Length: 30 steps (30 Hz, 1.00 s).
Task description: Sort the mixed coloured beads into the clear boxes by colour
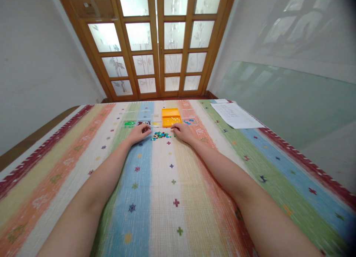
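Observation:
A loose pile of tiny coloured pieces, mostly blue, green and dark brown, lies on the cloth between my hands. My left hand rests at the pile's left side, fingers loosely curved with a gap to the thumb and nothing visible in it. On the other side, my right hand has its fingertips drawn together by the front edge of an open orange box. Anything in that pinch is too small to make out. White pieces are scattered in the box's front half.
Clear open cases beside the orange box hold green pieces, dark red-brown pieces, yellow pieces and blue pieces. Printed paper sheets lie at the back right of the striped tablecloth. Wooden glazed doors stand behind.

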Available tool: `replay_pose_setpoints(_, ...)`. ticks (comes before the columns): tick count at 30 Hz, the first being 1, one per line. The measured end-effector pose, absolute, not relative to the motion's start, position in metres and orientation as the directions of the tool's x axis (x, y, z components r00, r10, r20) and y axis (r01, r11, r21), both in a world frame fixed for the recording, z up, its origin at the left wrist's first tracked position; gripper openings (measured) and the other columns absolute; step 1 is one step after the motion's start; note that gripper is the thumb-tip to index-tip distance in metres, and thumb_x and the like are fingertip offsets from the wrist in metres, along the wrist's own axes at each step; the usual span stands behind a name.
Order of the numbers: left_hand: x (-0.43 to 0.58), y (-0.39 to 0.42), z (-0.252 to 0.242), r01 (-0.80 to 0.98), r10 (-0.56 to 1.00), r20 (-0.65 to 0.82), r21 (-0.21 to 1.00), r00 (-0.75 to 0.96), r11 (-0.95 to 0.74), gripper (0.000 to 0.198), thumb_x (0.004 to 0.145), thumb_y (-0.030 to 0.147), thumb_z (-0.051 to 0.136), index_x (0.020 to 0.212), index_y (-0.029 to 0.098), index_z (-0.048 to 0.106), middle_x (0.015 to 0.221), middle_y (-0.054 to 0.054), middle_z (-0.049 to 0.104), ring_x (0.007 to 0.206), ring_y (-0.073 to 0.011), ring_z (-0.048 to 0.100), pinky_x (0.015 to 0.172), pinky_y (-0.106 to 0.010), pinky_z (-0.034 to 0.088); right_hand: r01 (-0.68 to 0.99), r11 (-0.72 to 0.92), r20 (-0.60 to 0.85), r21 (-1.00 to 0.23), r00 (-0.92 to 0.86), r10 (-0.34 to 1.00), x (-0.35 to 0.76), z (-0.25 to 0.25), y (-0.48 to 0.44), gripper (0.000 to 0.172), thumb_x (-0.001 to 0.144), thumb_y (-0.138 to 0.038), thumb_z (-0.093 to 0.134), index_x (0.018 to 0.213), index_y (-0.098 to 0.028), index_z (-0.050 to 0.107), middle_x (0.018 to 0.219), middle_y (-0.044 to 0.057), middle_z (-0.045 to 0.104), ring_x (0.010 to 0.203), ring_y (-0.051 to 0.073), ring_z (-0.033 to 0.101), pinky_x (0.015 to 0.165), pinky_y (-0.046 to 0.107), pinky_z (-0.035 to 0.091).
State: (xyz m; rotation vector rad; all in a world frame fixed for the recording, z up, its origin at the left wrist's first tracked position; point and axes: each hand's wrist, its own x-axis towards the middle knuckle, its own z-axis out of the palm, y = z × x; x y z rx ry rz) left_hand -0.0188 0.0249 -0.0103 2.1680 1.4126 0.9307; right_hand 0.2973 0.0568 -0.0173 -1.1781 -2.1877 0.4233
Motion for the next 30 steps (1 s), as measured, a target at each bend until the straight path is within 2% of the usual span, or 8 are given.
replay_pose_setpoints(4, 0.004, 0.011, -0.001, 0.697, 0.832, 0.264, 0.455, 0.489, -0.554, 0.036, 0.081, 0.052, 0.074, 0.103, 0.024, 0.069, 0.096, -0.006, 0.068, 0.085, -0.0243, 0.061, 0.076, -0.035, 0.046, 0.644, 0.552, 0.361, -0.529, -0.418, 0.834, 0.297, -0.018, 0.058, 0.025, 0.096, -0.015, 0.056, 0.106, -0.021, 0.078, 0.110, 0.005, 0.079, 0.101, 0.021, 0.070, 0.091, 0.031, 0.050)
replay_pose_setpoints(7, 0.008, 0.008, 0.002, 0.703, 0.804, 0.250, 0.391, 0.540, -0.594, 0.042, 0.078, 0.055, 0.077, 0.106, 0.024, 0.068, 0.104, -0.008, 0.068, 0.094, -0.0269, 0.062, 0.083, -0.037, 0.047, 0.643, 0.560, 0.371, -0.522, -0.420, 0.828, 0.297, -0.019, 0.059, 0.026, 0.096, -0.015, 0.056, 0.106, -0.021, 0.078, 0.110, 0.006, 0.079, 0.101, 0.021, 0.070, 0.090, 0.030, 0.050)
replay_pose_setpoints(14, -0.006, 0.018, -0.004, 0.720, 0.805, 0.283, 0.359, 0.522, -0.593, 0.036, 0.085, 0.054, 0.072, 0.104, 0.024, 0.068, 0.102, -0.008, 0.067, 0.094, -0.0262, 0.061, 0.083, -0.037, 0.046, 0.650, 0.564, 0.376, -0.509, -0.421, 0.825, 0.296, -0.022, 0.061, 0.023, 0.096, -0.016, 0.057, 0.105, -0.021, 0.078, 0.108, 0.005, 0.079, 0.099, 0.021, 0.069, 0.089, 0.030, 0.049)
replay_pose_setpoints(21, -0.014, 0.025, -0.009, 0.713, 0.815, 0.292, 0.396, 0.501, -0.580, 0.025, 0.090, 0.046, 0.067, 0.101, 0.024, 0.073, 0.101, -0.008, 0.067, 0.094, -0.0254, 0.062, 0.087, -0.039, 0.048, 0.647, 0.558, 0.361, -0.519, -0.426, 0.830, 0.297, -0.020, 0.059, 0.025, 0.096, -0.015, 0.056, 0.106, -0.021, 0.078, 0.110, 0.005, 0.079, 0.101, 0.021, 0.069, 0.091, 0.030, 0.049)
replay_pose_setpoints(30, -0.010, 0.023, -0.009, 0.715, 0.824, 0.304, 0.410, 0.478, -0.566, 0.018, 0.089, 0.038, 0.064, 0.094, 0.025, 0.075, 0.097, -0.008, 0.068, 0.098, -0.0264, 0.063, 0.089, -0.040, 0.048, 0.644, 0.555, 0.358, -0.526, -0.425, 0.832, 0.296, -0.018, 0.058, 0.025, 0.096, -0.015, 0.056, 0.106, -0.021, 0.078, 0.110, 0.005, 0.079, 0.101, 0.020, 0.069, 0.091, 0.030, 0.049)
